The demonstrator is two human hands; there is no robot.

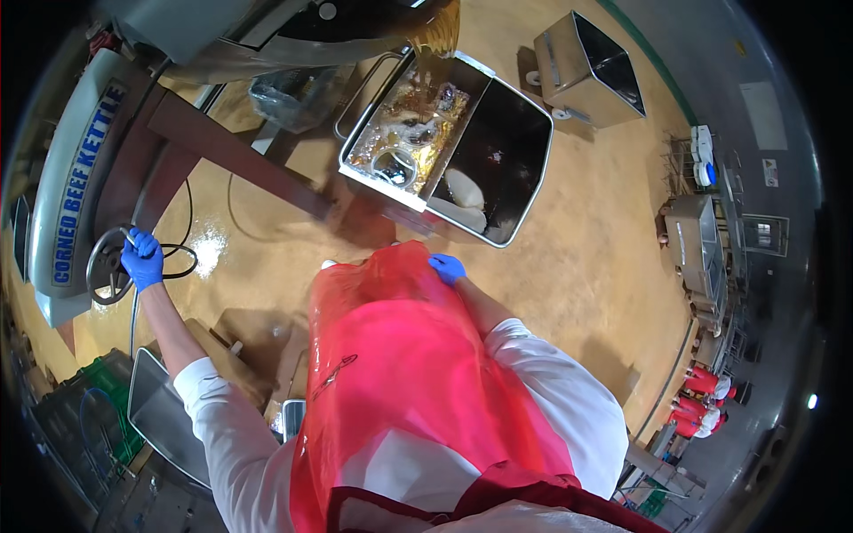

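The handwheel [91, 266] stands at the person's left, on the side of a tall grey housing [75, 191], and the gloved left hand [143, 259] is wrapped round the upper right part of it, fingers curled in; whether they grip the rim itself or a handle on it, I cannot tell. Up ahead, amber liquid [435, 35] runs off the lip of a big metal kettle [302, 53] into the left compartment of a wheeled metal tub [544, 133], where foam and a round ring-like thing [394, 167] show. Past the divider, the darker right compartment holds pale, rounded pieces [464, 188]. The step in hand looks to be a controlled pour, the wheel apparently setting the kettle's tilt; the next move would call for small, steady turns, with an eye on the stream and the level below. The right hand [448, 268] rests against the edge of the red apron [418, 346], well apart from the wheel — how far its fingers are bent, or whether they pinch the apron, is unclear. A second metal bin [569, 75] stands beyond the tub on the tan floor [586, 293].
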